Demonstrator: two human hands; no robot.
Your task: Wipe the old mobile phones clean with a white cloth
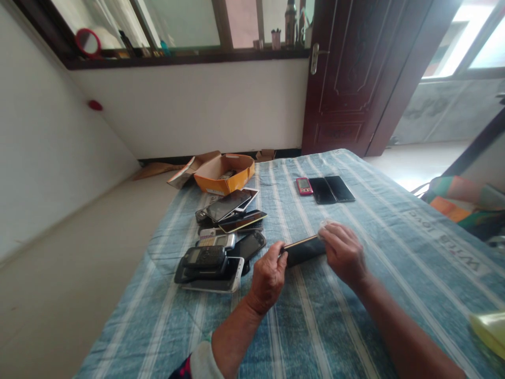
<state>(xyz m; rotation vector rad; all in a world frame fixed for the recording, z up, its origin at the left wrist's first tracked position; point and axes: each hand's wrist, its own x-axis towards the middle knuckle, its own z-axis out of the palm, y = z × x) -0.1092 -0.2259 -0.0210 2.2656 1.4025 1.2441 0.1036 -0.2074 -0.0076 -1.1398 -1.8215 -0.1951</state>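
A dark phone (pixel 305 251) is tilted above the striped bedcover, its thin light edge facing up. My left hand (pixel 269 273) pinches it by the left end, thumb and fingers closed. At the other end my right hand (pixel 344 251) is closed around a whitish, crumpled tissue (pixel 325 225) pressed against the phone's edge; the fingertips are partly hidden. Left of my left hand lies a pile of old phones: a black phone (pixel 205 258) on a white-framed smartphone (pixel 232 279), a silver keypad phone (pixel 216 240), and several dark smartphones (pixel 231 204) stacked behind.
An open orange cardboard box (pixel 224 184) with a few items inside stands behind the pile. Farther right lie a pink keypad phone (pixel 304 186) and two dark smartphones (pixel 339 188) side by side. A yellow item (pixel 489 329) sits at the right edge of the blue bedcover (pixel 394 252).
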